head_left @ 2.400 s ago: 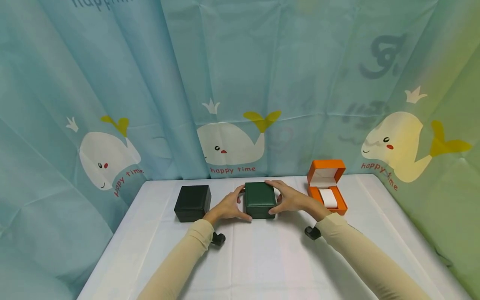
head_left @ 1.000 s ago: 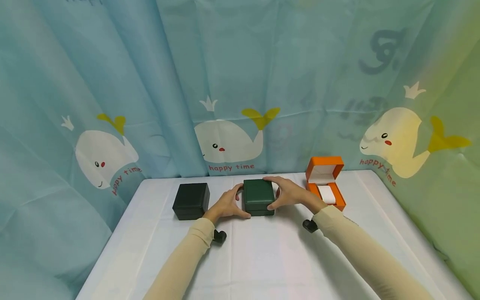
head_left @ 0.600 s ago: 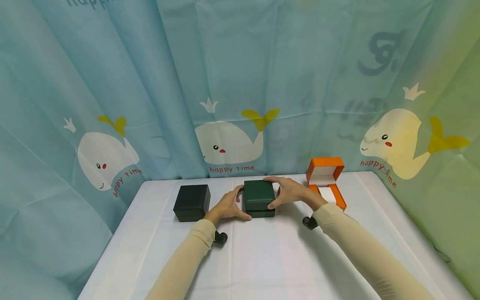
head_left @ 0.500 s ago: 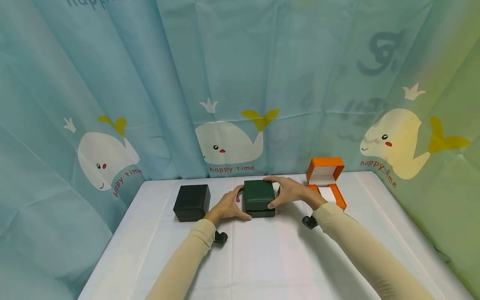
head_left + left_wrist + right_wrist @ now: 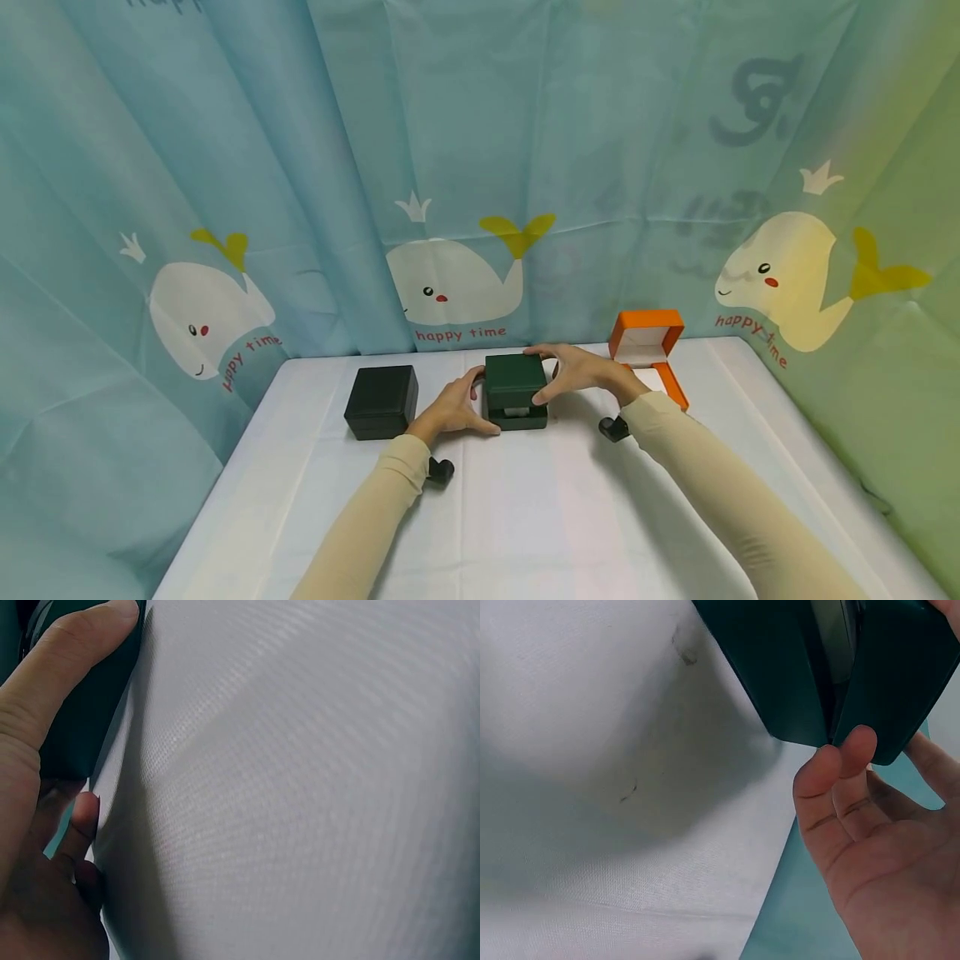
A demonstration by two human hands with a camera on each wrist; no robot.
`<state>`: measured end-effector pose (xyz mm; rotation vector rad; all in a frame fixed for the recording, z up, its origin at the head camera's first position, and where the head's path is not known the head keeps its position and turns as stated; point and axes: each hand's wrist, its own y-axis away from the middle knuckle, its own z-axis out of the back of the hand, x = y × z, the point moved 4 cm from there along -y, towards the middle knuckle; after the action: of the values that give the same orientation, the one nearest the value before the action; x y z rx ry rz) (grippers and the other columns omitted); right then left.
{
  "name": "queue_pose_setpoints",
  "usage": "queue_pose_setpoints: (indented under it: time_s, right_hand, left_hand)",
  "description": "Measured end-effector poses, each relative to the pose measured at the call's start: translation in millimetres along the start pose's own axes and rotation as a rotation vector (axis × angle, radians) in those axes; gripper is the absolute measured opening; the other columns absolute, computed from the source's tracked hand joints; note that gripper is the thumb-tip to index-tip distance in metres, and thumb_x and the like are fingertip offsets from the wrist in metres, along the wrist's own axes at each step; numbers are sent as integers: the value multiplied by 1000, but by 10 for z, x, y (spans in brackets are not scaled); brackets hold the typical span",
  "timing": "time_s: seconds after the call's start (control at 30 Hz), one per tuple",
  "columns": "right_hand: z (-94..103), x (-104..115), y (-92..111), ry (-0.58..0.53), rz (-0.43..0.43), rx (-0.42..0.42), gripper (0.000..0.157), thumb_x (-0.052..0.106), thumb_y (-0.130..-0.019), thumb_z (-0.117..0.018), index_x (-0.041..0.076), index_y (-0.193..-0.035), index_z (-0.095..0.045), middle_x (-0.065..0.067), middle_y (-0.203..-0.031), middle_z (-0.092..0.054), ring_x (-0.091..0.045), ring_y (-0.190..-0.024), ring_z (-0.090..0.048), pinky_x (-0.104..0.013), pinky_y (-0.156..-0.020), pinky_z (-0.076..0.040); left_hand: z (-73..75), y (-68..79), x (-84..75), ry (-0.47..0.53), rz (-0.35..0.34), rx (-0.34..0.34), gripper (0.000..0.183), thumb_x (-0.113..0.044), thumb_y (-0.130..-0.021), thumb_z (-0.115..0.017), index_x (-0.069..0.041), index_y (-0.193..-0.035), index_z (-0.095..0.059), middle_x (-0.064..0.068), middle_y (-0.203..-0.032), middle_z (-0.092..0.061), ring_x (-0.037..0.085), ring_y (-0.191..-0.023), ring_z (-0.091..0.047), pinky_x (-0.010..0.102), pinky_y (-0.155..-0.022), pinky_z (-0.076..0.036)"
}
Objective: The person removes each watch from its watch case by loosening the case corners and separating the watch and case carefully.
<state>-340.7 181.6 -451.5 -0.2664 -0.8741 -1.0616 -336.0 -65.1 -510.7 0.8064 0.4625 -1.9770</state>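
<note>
In the head view a green hinged watch box (image 5: 515, 420) stands on the table, its lid (image 5: 515, 372) partly raised at the front. A pale cushion (image 5: 516, 411) shows in the gap. My left hand (image 5: 452, 407) holds the base from the left, thumb at the front corner, fingers behind. From the right, my right hand (image 5: 581, 371) grips the lid, thumb at its front edge and fingers at the back. The right wrist view shows the lid tilted away from the base (image 5: 769, 667), a wedge-shaped opening between them.
A black box (image 5: 382, 400) stands closed to the left on the white-covered table (image 5: 517, 517). To the right is an orange box (image 5: 647, 333), lid up, with a white cushion (image 5: 651, 381), partly behind the right forearm. A printed curtain (image 5: 465, 125) hangs behind.
The green lid was down at first, showed a thin gap half a second ago, and is now lifted further with the right hand. The left hand stays at the base.
</note>
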Motion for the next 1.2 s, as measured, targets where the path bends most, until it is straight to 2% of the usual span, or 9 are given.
queue_pose_setpoints:
  time_s: [0.23, 0.3, 0.53, 0.7, 0.83, 0.93, 1.03, 1.13, 1.2]
  right_hand:
    - [25, -17, 2, -10, 13, 15, 99, 46, -75, -90, 20, -157, -43, -19, -157, -41, -38, -142, -40, -59, -108, -40]
    - [41, -15, 2, -23, 6, 19, 96, 46, -76, -89, 21, -157, -44, -19, -156, -42, -38, -142, -41, -58, -108, -40]
    - [87, -37, -28, -149, -37, 42, 87, 43, -80, -87, 22, -155, -47, -21, -158, -39, -36, -140, -43, -53, -93, -53]
    - [80, -75, -45, -233, -45, 51, 82, 43, -85, -83, 19, -155, -47, -20, -159, -38, -34, -145, -38, -52, -95, -53]
    - [82, -107, -74, -287, -59, 46, 78, 47, -88, -79, 20, -154, -47, -19, -157, -42, -33, -136, -49, -51, -97, -52]
    - [93, -127, -107, -319, -73, 31, 74, 49, -91, -75, 21, -153, -48, -17, -151, -49, -29, -118, -57, -50, -94, -52]
    - [87, -133, -129, -364, -73, 21, 70, 49, -95, -70, 19, -154, -48, -16, -142, -54, -25, -97, -55, -48, -90, -51]
    - [74, -153, -150, -404, -86, 11, 73, 51, -100, -61, 13, -159, -39, -17, -143, -48, -24, -87, -50, -45, -91, -51]
    - [74, -174, -176, -423, -112, -6, 78, 56, -101, -56, 9, -160, -35, -18, -137, -47, -22, -85, -49, -44, -91, -51]
  left_hand:
    - [-4, 3, 4, -4, 2, 1, 115, -37, -63, -99, -14, -156, -36, 6, -96, -51, 18, -82, -47, 35, -75, -40]
    - [-2, 5, -1, -2, 0, 1, 115, -37, -62, -100, -13, -156, -36, 6, -96, -52, 19, -82, -47, 35, -74, -40]
    - [21, -9, -19, -1, 7, -5, 113, -34, -62, -100, -14, -155, -38, 7, -98, -52, 20, -85, -48, 35, -74, -40]
    - [7, -3, -13, -4, 12, 1, 111, -35, -62, -100, -15, -153, -40, 6, -99, -53, 19, -87, -49, 35, -75, -42]
    - [11, -1, -26, -3, 3, -11, 111, -35, -61, -100, -13, -152, -41, 6, -99, -54, 20, -87, -49, 36, -75, -43]
    - [18, -5, -28, -7, 17, -18, 112, -36, -61, -100, -14, -152, -40, 7, -99, -54, 20, -87, -50, 37, -76, -43]
    - [18, -2, -19, -5, 36, -20, 113, -36, -60, -101, -14, -153, -40, 7, -102, -56, 21, -89, -51, 39, -80, -45]
    - [12, 4, -17, -1, 47, -15, 114, -36, -60, -101, -14, -154, -39, 8, -110, -58, 23, -96, -52, 42, -88, -47]
    - [6, 6, -24, 4, 47, -11, 114, -36, -61, -100, -13, -154, -39, 8, -114, -59, 24, -99, -53, 44, -93, -47]
